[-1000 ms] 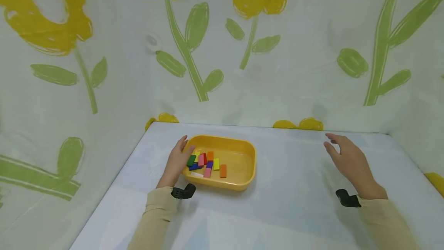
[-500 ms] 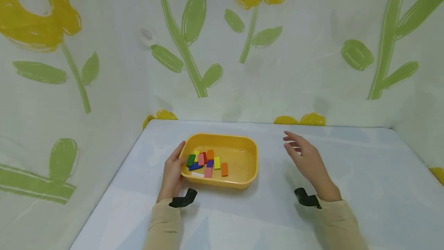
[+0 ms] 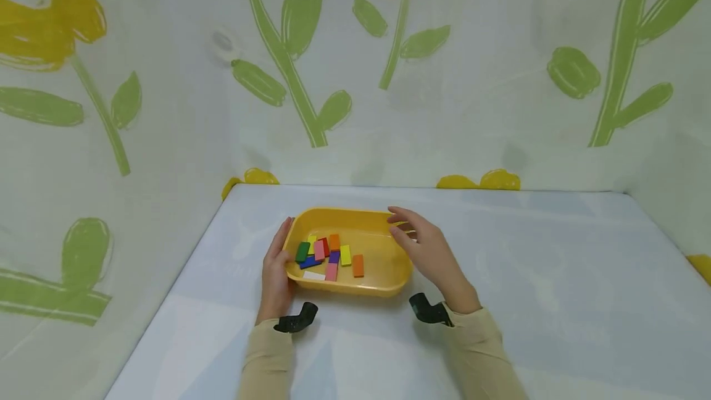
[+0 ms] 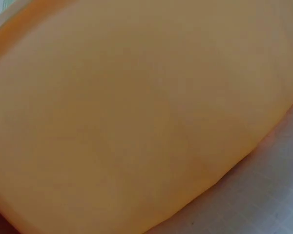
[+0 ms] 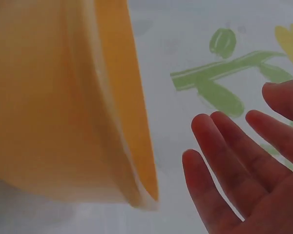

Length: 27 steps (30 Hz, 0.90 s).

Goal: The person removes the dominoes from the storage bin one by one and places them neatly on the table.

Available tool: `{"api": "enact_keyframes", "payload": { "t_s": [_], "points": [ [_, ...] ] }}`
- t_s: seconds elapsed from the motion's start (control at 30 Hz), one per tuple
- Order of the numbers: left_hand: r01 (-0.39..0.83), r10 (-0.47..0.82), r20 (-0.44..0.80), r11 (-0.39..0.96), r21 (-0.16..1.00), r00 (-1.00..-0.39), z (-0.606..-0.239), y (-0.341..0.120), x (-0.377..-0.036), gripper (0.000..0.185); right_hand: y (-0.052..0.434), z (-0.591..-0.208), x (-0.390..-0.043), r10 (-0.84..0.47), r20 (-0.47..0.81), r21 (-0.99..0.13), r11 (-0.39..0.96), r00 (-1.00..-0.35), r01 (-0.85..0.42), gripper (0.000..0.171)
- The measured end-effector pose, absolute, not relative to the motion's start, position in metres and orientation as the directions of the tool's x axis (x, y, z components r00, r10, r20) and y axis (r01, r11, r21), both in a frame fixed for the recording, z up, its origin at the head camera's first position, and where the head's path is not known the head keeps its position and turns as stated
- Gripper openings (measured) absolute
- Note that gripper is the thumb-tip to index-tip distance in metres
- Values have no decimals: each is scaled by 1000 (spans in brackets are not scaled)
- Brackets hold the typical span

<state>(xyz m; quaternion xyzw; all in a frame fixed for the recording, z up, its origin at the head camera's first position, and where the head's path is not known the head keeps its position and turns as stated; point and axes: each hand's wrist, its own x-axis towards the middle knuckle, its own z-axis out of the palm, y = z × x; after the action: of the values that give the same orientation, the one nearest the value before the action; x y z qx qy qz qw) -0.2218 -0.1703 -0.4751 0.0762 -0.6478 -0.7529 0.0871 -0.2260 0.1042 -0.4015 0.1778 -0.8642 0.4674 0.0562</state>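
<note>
Moving in from the right of the frame, the right hand [image 3: 424,252] now hovers open beside the yellow tray [image 3: 389,286] at lower centre. Left hand [image 3: 276,267] rests flat against its left wall. A careless lift could spill the coloured blocks [image 3: 328,255].

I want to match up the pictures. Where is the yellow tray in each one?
Head: yellow tray sits low in the middle, between both hands.
Left wrist: its wall fills nearly the whole picture.
Right wrist: its wall and rim fill the left half.
Shared landmark: the tray's orange-yellow wall.
</note>
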Motion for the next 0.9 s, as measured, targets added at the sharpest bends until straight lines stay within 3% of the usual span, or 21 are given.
{"api": "enact_keyframes", "payload": {
  "t_s": [0.27, 0.43, 0.53, 0.9],
  "points": [
    [2, -156, -29, -196, 981, -987, -476, -178, -226, 47, 71, -421, -222, -361, 195, -681, 620, -912, -391, 43],
    [-3, -132, -30, -201, 980, -991, -473, -175, -232, 52, 63, -424, -222, -420, 102, -431, 799, -902, -420, 38],
    [-28, -116, -53, -207, 978, -992, -471, -173, -235, 54, 62, -422, -223, -466, 39, -326, 830, -884, -453, 35],
    [-42, -111, -65, -201, 979, -992, -471, -175, -234, 47, 54, -426, -224, -428, -118, -238, 888, -896, -393, 54]
  ]
}}
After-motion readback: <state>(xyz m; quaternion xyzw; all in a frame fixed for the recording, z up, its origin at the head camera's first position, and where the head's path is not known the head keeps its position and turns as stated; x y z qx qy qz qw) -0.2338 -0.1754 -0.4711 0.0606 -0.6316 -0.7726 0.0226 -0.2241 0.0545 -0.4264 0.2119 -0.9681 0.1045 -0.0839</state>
